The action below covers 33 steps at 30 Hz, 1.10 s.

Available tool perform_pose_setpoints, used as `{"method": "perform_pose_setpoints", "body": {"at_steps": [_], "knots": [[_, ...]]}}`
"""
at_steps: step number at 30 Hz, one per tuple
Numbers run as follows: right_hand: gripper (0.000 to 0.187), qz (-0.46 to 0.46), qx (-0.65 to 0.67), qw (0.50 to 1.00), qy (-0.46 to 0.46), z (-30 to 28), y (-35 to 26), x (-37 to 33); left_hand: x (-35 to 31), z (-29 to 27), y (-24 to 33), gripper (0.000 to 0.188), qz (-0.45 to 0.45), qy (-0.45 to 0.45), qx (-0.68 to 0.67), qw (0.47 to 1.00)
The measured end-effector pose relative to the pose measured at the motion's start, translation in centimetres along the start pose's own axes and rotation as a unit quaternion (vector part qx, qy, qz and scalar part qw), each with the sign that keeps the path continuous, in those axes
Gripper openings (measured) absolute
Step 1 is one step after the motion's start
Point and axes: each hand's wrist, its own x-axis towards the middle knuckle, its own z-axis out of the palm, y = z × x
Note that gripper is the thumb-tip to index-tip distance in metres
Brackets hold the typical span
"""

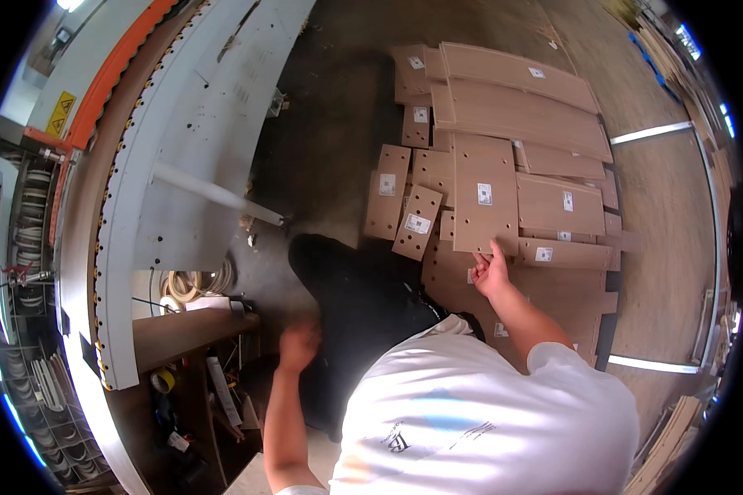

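Note:
My right hand (491, 272) is at the near edge of a brown drilled panel (477, 216) that bears a white label. Its index finger reaches onto that edge, and the other fingers are loosely bent and apart, with nothing held. The panel lies on top of a pile of similar brown boards (524, 111). Left of it, a small drilled strip (426, 203) lies tilted beside another narrow panel (394, 177). My left hand (299, 342) hangs beside my dark trouser leg, away from the boards. Motion blurs its fingers, and no object shows in it.
A long pale grey machine bed (194, 107) with an orange guard (111, 74) runs along the left. A white bar (223, 196) sticks out from it toward my legs. Below are a wooden shelf (190, 334) and rolls of tape (181, 285). White floor frames (652, 132) lie to the right.

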Motion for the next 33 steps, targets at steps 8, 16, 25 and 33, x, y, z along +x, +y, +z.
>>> {"method": "perform_pose_setpoints", "body": {"at_steps": [8,16,25,33], "knots": [[0.041,-0.064,-0.037,0.985,-0.157,1.1,-1.7,-0.4,-2.5,0.1,1.0,0.021,-0.044,0.020,-0.020,0.999],[0.031,-0.068,-0.060,0.957,-0.276,2.2,2.3,-10.3,2.1,-5.4,11.5,0.030,0.078,0.108,-0.035,0.990],[0.041,-0.137,-0.206,0.849,-0.468,12.6,6.6,-18.2,5.3,-10.4,23.3,0.046,0.245,0.154,0.183,0.940],[0.051,-0.182,-0.238,0.710,-0.637,22.3,10.7,-26.7,2.2,-17.7,20.9,0.038,0.171,0.309,0.349,0.868]]}}
